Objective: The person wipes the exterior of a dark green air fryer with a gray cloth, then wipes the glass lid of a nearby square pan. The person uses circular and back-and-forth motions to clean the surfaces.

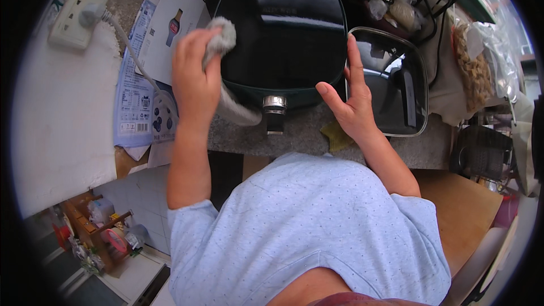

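A dark electric cooking pan (282, 51) with a glossy black surface and a dark green rim stands before me, a silver and black knob (275, 112) on its near side. My left hand (195, 63) grips a bunched grey-white cloth (222, 36) at the pan's left edge; part of the cloth hangs below along the near left side. At the right edge, my right hand (350, 89) rests its spread fingers against the pan's side and holds nothing. Just right of it lies a rectangular glass lid (389, 80) with a metal rim and a black handle.
Left are a white box (170, 25), a blue printed package (131, 106) and a power strip (78, 15) with a plugged-in cord. A yellow-green cloth (335, 136) lies at the counter's front edge. Plastic bags of food (471, 63) and a black basket (484, 148) stand right.
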Demonstrator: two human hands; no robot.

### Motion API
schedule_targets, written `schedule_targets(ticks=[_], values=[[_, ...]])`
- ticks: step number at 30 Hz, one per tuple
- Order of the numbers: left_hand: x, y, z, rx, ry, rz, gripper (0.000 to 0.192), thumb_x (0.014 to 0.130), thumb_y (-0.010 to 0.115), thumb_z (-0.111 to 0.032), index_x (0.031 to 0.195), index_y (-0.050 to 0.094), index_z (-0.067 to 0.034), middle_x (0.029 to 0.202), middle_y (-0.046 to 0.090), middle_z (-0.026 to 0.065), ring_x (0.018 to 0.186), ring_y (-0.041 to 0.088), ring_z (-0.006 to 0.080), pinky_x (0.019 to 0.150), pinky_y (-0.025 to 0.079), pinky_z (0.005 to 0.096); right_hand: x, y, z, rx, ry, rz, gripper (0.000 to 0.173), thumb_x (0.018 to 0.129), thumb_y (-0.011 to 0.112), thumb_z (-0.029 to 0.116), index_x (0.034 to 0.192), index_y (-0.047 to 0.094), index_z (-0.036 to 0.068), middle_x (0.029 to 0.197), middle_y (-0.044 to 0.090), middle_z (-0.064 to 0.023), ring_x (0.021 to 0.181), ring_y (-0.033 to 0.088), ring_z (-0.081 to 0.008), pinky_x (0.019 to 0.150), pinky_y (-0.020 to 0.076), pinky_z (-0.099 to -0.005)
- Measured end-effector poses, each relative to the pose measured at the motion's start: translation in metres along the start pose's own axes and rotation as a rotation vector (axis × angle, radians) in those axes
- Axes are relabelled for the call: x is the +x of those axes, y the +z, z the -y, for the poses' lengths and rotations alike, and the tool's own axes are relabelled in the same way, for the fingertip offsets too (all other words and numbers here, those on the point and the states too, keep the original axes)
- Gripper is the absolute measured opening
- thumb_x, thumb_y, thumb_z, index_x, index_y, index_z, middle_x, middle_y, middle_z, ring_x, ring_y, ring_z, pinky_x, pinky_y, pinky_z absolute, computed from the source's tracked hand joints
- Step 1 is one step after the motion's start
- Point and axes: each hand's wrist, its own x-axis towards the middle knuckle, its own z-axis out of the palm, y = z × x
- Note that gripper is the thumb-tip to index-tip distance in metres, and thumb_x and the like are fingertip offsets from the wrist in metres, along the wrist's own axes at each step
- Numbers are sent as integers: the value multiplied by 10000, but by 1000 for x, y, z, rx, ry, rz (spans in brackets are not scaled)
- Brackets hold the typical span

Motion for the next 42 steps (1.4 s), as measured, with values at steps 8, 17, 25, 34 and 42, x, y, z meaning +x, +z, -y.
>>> schedule_targets(ticks=[8, 17, 25, 34, 42], values=[[-28, 18, 7, -585, -368, -193, 337, 963, 612, 50, 1285, 670, -31, 1306, 671, 100, 1226, 621, 207, 1077, 455, 327, 41, 6, 4, -36, 64, -152, 806, 1060, 571, 391, 1650, 156, 32, 1444, 570, -232, 1287, 565, -255, 1143, 366, -346], [42, 85, 104, -758, -507, 8, 315, 988, 659, -223, 1243, 713, -46, 1076, 759, 57, 1022, 680, 153, 910, 511, 296, 51, 19, -7, -92, -35, -277, 748, 1097, 479, 435, 1636, 195, 2, 1496, 533, -175, 1291, 552, -232, 1113, 369, -301], [11, 130, 151, -721, -601, 77, 424, 958, 681, -319, 1254, 697, -16, 1097, 759, 135, 1021, 691, 183, 884, 518, 344, 48, 20, -2, 14, 40, -276, 744, 1096, 483, 437, 1637, 201, 9, 1393, 594, -160, 1235, 561, -217, 1085, 382, -293], [-82, 106, 106, -771, -788, -107, 300, 987, 660, -159, 1239, 707, -3, 1130, 741, 84, 1037, 665, 155, 917, 494, 299, 50, 19, -2, -69, 20, -287, 730, 1093, 496, 425, 1633, 223, 18, 907, 618, -52, 764, 479, -93, 800, 428, -227], [-28, 43, 45, -740, -500, -282, 270, 995, 674, -79, 1256, 710, -19, 1144, 735, 37, 1080, 648, 115, 954, 491, 261, 48, 18, 2, -54, 104, -248, 729, 1091, 486, 433, 1633, 225, 21, 891, 610, -48, 775, 482, -97, 810, 431, -234]])
